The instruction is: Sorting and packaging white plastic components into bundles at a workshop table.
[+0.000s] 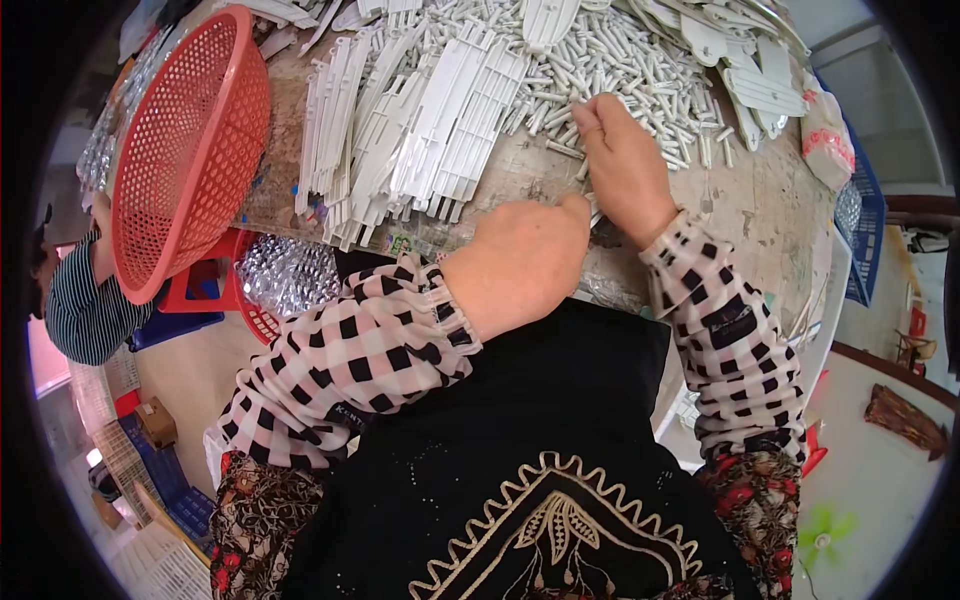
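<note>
A heap of small white plastic pegs (pixel 640 85) covers the far middle of the table. Over its near edge is my right hand (pixel 630 165), thumb and forefinger brought together; whether a peg is between them I cannot make out. My left hand (pixel 525 260) is closed in a fist just above the table's front edge, its thumb side toward my right wrist. A small pale bit shows between the two hands, but what the left fingers hold is hidden. Left of the pegs lie stacks of long white slotted plastic strips (pixel 455 125).
A red perforated basket (pixel 190 150) stands tilted at the table's left edge. Flat white plastic panels (pixel 760 85) pile up at the far right, beside a white and pink bag (pixel 827 140). A blue crate (pixel 865 235) is beyond. Another person in a striped shirt (pixel 90 300) is at left.
</note>
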The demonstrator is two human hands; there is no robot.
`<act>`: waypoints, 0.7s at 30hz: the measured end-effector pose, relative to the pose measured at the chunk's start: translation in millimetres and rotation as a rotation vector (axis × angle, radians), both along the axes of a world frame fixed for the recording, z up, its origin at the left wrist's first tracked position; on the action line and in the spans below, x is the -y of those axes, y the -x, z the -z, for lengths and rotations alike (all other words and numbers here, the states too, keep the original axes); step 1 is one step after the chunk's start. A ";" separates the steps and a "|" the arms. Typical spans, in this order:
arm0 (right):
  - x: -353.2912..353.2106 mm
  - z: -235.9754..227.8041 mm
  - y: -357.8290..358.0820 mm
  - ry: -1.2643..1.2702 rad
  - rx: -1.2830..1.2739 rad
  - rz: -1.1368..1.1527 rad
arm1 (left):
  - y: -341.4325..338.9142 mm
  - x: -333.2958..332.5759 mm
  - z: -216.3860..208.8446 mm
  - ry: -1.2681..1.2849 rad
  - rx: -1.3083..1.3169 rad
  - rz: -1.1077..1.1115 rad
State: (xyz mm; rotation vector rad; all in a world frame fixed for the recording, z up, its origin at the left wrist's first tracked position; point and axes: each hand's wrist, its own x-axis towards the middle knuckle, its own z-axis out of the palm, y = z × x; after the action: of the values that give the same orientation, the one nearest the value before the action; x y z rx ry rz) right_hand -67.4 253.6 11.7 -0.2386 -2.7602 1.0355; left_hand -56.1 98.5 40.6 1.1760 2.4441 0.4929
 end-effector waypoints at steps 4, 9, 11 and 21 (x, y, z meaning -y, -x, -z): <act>-0.3 -5.5 -7.8 0.059 -0.095 0.067 | -1.5 -1.2 2.5 -0.033 -0.060 0.064; 3.3 -36.8 -79.4 0.716 -0.242 0.212 | 12.2 -2.6 -11.2 -0.550 0.492 -0.299; 22.5 -31.8 -120.2 1.137 -0.249 0.166 | 5.0 -20.3 -12.9 -0.821 1.015 -0.295; -23.3 -32.2 -261.3 0.490 -0.108 0.532 | -71.8 -118.5 3.8 -0.650 1.722 -0.075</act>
State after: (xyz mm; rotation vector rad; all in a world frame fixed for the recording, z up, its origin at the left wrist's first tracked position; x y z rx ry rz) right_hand 193.9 276.9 43.9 -0.8919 -2.1138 1.4726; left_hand 15.7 217.0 36.8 0.3385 0.7949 1.5245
